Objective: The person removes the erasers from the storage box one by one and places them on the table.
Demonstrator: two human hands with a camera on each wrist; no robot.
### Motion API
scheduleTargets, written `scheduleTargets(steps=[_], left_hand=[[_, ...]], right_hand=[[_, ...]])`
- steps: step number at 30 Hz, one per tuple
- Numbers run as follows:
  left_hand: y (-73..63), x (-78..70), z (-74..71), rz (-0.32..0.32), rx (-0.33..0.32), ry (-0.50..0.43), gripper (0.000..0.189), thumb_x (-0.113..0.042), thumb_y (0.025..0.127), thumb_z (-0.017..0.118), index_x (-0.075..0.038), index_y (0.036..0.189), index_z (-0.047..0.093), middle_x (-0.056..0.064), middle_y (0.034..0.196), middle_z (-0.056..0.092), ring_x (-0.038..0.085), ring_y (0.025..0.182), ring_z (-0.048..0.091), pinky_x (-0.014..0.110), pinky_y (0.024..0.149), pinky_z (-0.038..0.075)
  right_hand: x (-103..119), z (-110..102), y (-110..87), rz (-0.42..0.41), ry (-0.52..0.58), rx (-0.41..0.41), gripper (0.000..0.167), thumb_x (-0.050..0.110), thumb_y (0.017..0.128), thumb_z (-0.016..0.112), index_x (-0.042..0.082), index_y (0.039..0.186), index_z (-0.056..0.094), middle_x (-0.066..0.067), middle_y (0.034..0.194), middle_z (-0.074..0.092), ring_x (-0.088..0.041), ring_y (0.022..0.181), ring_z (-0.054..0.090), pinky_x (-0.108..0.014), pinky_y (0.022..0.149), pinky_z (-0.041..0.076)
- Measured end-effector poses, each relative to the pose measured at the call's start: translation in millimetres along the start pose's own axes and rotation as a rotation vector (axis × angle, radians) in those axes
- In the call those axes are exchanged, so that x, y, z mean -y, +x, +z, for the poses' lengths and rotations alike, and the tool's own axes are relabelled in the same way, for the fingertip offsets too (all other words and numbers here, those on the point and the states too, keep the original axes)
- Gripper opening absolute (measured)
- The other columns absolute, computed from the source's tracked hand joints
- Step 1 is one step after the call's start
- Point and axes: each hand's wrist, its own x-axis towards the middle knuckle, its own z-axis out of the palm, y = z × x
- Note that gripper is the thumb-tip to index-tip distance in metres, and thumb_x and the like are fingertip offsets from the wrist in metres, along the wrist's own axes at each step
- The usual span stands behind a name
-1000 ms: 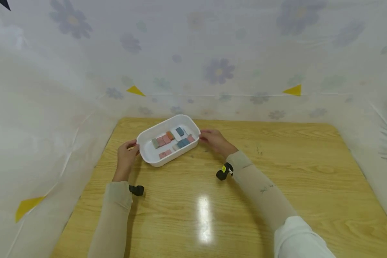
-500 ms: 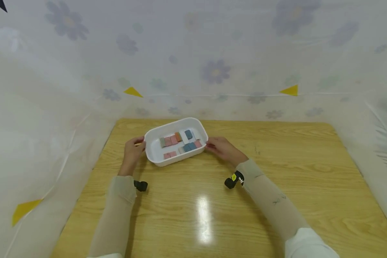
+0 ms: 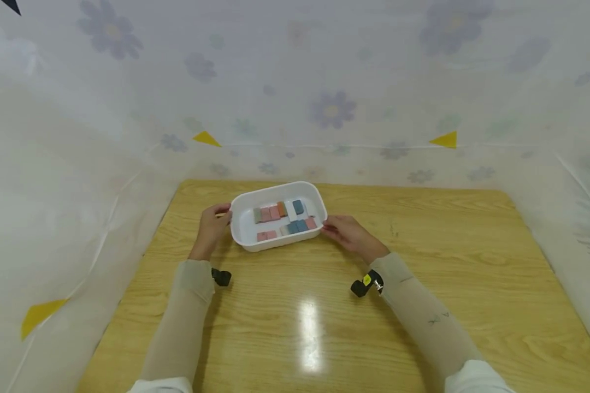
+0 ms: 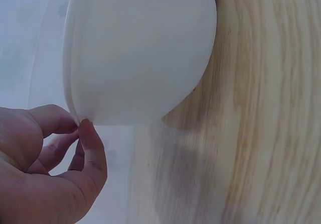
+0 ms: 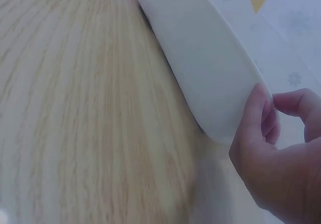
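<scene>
A white oblong basin (image 3: 277, 243) with rounded corners stands near the table's far edge. Several small flat-sided pieces lie inside it, among them pink ones (image 3: 270, 213), an orange one (image 3: 282, 209), blue ones (image 3: 298, 207) and a white one. At its left end, my left hand (image 3: 211, 228) pinches the rim; the left wrist view shows thumb and fingertip meeting on the rim of the basin (image 4: 140, 53). On the right end, my right hand (image 3: 352, 236) grips the rim likewise, and the right wrist view shows the basin's outer wall (image 5: 200, 58) beside my fingers.
The wooden table (image 3: 285, 305) extends toward me and off to the right. Pale flowered sheeting (image 3: 331, 109) walls in the back and sides, with yellow triangles (image 3: 444, 140) stuck on it. Each wrist carries a small black camera mount (image 3: 221, 277).
Both hands have shifted the basin to the right, and it has turned slightly so its long side lies straighter across the table. The pieces moved along inside it.
</scene>
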Motion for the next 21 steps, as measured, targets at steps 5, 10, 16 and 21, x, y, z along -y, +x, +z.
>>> scheduleTargets(steps=[5, 10, 16, 21], left_hand=[[3.1, -2.7, 7.9, 0.014, 0.017, -0.012, 0.03, -0.01, 0.093, 0.053, 0.001, 0.122, 0.056, 0.015, 0.119, 0.055, 0.022, 0.1, 0.052, 0.026, 0.08, 0.047], [2.3, -9.2, 16.9, 0.039, 0.035, -0.002, 0.029, -0.008, 0.093, 0.053, 0.001, 0.121, 0.057, 0.016, 0.118, 0.056, 0.024, 0.102, 0.052, 0.031, 0.082, 0.047], [3.3, -15.2, 30.7, 0.064, 0.067, 0.016, 0.029, -0.007, 0.093, 0.052, 0.002, 0.12, 0.057, 0.017, 0.117, 0.056, 0.027, 0.103, 0.053, 0.034, 0.082, 0.047], [4.8, -19.0, 44.8, 0.073, 0.103, 0.015, 0.029, -0.006, 0.093, 0.053, 0.003, 0.12, 0.057, 0.018, 0.116, 0.056, 0.027, 0.1, 0.055, 0.032, 0.08, 0.048]], right_hand=[[-1, -7, -7.1, 0.001, 0.013, 0.0, 0.044, -0.001, 0.09, 0.05, -0.017, 0.128, 0.038, -0.019, 0.105, 0.054, -0.015, 0.082, 0.062, -0.03, 0.092, 0.041], [-2, -16, -15.3, 0.008, 0.05, 0.01, 0.044, -0.001, 0.091, 0.05, -0.017, 0.13, 0.036, -0.018, 0.104, 0.054, -0.016, 0.084, 0.063, -0.029, 0.089, 0.043], [-3, -26, -29.2, 0.003, 0.061, 0.006, 0.044, -0.001, 0.092, 0.048, -0.017, 0.13, 0.034, -0.018, 0.103, 0.053, -0.015, 0.084, 0.062, -0.028, 0.089, 0.043], [-4, -37, -42.3, -0.006, 0.061, -0.006, 0.046, -0.001, 0.093, 0.045, -0.017, 0.133, 0.03, -0.016, 0.103, 0.052, -0.014, 0.083, 0.062, -0.026, 0.088, 0.044]])
